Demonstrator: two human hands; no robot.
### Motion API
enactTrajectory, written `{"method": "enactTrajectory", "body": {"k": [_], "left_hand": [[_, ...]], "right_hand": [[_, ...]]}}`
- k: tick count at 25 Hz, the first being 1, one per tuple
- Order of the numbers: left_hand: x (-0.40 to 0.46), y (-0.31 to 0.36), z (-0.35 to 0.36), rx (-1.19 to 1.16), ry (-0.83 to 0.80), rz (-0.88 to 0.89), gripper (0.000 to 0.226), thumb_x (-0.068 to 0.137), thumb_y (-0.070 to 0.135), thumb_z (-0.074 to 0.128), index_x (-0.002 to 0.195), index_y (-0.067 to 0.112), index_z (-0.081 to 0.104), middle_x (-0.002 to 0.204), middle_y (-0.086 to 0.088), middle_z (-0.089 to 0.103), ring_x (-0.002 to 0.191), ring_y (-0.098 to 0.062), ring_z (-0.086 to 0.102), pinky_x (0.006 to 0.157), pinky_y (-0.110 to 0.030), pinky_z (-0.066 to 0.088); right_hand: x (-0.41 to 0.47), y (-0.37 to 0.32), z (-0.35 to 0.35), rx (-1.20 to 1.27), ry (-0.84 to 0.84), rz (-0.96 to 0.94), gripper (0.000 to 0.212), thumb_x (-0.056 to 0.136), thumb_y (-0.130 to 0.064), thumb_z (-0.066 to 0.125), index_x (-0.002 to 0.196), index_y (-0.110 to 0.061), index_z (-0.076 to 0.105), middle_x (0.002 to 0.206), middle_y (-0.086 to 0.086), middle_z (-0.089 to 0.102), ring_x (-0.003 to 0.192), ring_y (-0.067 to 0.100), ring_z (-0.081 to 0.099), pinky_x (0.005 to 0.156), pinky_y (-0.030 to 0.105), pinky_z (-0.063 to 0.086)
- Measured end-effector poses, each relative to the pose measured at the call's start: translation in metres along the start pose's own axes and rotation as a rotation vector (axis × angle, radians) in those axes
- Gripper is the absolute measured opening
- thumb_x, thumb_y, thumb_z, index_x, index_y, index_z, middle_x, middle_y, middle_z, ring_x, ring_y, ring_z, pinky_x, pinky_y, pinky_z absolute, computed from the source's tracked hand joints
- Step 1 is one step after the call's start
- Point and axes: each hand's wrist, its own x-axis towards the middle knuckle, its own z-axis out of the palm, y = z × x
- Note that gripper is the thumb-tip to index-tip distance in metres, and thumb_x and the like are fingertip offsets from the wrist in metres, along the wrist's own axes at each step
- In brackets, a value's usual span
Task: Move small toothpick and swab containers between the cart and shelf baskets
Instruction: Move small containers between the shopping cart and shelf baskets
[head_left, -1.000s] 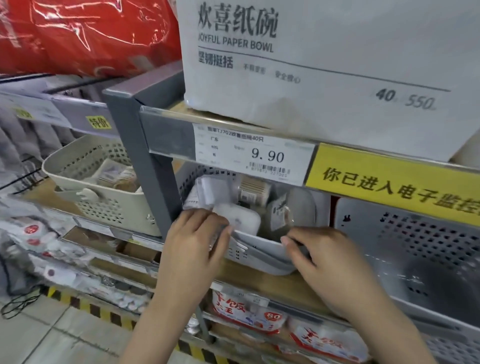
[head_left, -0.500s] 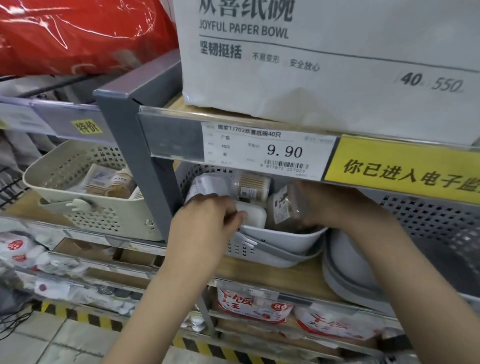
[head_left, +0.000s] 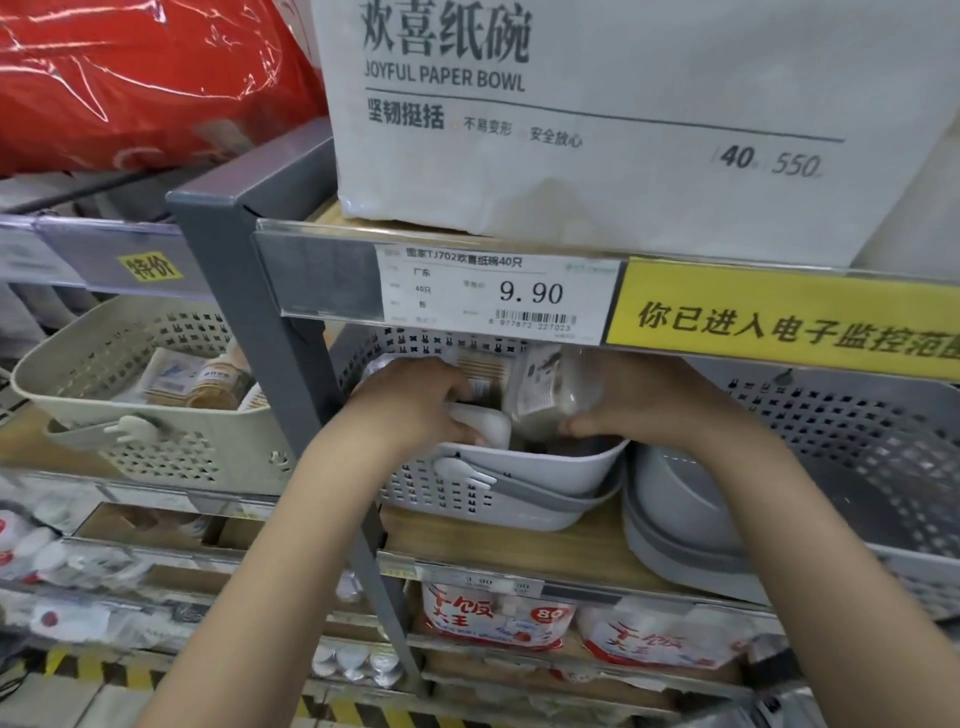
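A grey perforated basket (head_left: 519, 499) sits on the middle shelf under the price rail. Both hands reach into it. My left hand (head_left: 415, 405) curls its fingers round a small white flat case (head_left: 485, 423) at the basket's left. My right hand (head_left: 639, 400) grips a clear plastic packet with a printed label (head_left: 545, 389) at the basket's right. Between the hands a clear box of swabs (head_left: 480, 366) stands at the back. A beige basket (head_left: 150, 415) to the left holds small toothpick jars (head_left: 218, 387) and packets.
The price rail (head_left: 519, 291) and the paper-bowl carton (head_left: 597, 119) hang low over the grey basket. A grey shelf post (head_left: 280, 374) stands just left of my left arm. A larger grey basket (head_left: 831, 467) sits at the right. Lower shelves hold red-and-white packs (head_left: 493, 618).
Both hands have gone from the basket's front rim deeper inside. My left hand has closed round the white case, and my right hand has taken hold of the clear packet.
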Motion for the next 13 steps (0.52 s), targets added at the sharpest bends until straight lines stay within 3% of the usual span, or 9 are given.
{"method": "enactTrajectory", "body": {"k": [3, 5, 7, 8, 11, 13], "left_hand": [[0.009, 0.001, -0.003, 0.05, -0.133, 0.015, 0.044, 0.078, 0.048, 0.071, 0.101, 0.011, 0.068, 0.105, -0.008, 0.068, 0.096, -0.021, 0.06, 0.077, -0.03, 0.045], [0.012, 0.004, -0.006, 0.071, -0.165, 0.012, 0.037, 0.078, 0.045, 0.072, 0.09, 0.011, 0.067, 0.091, -0.005, 0.066, 0.089, -0.021, 0.06, 0.072, -0.029, 0.044], [0.014, 0.007, -0.007, 0.108, -0.171, 0.008, 0.034, 0.078, 0.043, 0.072, 0.069, 0.015, 0.056, 0.071, 0.0, 0.056, 0.075, -0.019, 0.055, 0.061, -0.027, 0.038], [0.015, 0.009, -0.007, 0.123, -0.179, 0.001, 0.037, 0.078, 0.042, 0.072, 0.065, 0.017, 0.049, 0.066, 0.002, 0.051, 0.069, -0.016, 0.051, 0.057, -0.026, 0.035], [0.022, 0.015, -0.006, 0.188, -0.217, -0.003, 0.038, 0.079, 0.043, 0.07, 0.07, 0.015, 0.047, 0.07, 0.002, 0.051, 0.067, -0.014, 0.047, 0.056, -0.025, 0.036], [0.027, 0.016, -0.005, 0.25, -0.261, 0.038, 0.036, 0.081, 0.047, 0.067, 0.089, 0.013, 0.057, 0.093, -0.002, 0.061, 0.084, -0.019, 0.052, 0.069, -0.025, 0.041]], "right_hand": [[-0.015, 0.005, 0.001, 0.278, 0.102, 0.073, 0.066, 0.068, -0.045, 0.078, 0.128, -0.036, 0.052, 0.126, -0.014, 0.055, 0.112, 0.007, 0.051, 0.087, 0.023, 0.041], [-0.024, 0.007, 0.003, 0.506, 0.182, 0.047, 0.043, 0.068, -0.034, 0.081, 0.105, -0.035, 0.061, 0.11, -0.016, 0.062, 0.103, 0.005, 0.058, 0.083, 0.023, 0.047], [-0.032, 0.007, 0.004, 0.601, 0.252, 0.025, 0.033, 0.068, -0.027, 0.082, 0.088, -0.035, 0.057, 0.095, -0.021, 0.061, 0.088, -0.004, 0.058, 0.072, 0.013, 0.046], [-0.035, 0.009, 0.006, 0.612, 0.284, 0.022, 0.036, 0.066, -0.03, 0.082, 0.089, -0.036, 0.054, 0.094, -0.023, 0.058, 0.085, -0.008, 0.054, 0.068, 0.009, 0.042], [-0.042, 0.012, 0.008, 0.683, 0.349, 0.058, 0.056, 0.058, -0.046, 0.083, 0.104, -0.033, 0.055, 0.1, -0.02, 0.059, 0.089, -0.009, 0.053, 0.07, 0.011, 0.04], [-0.046, 0.013, 0.009, 0.779, 0.384, 0.094, 0.054, 0.059, -0.049, 0.083, 0.102, -0.036, 0.053, 0.099, -0.02, 0.058, 0.088, -0.008, 0.054, 0.071, 0.014, 0.041]]}}
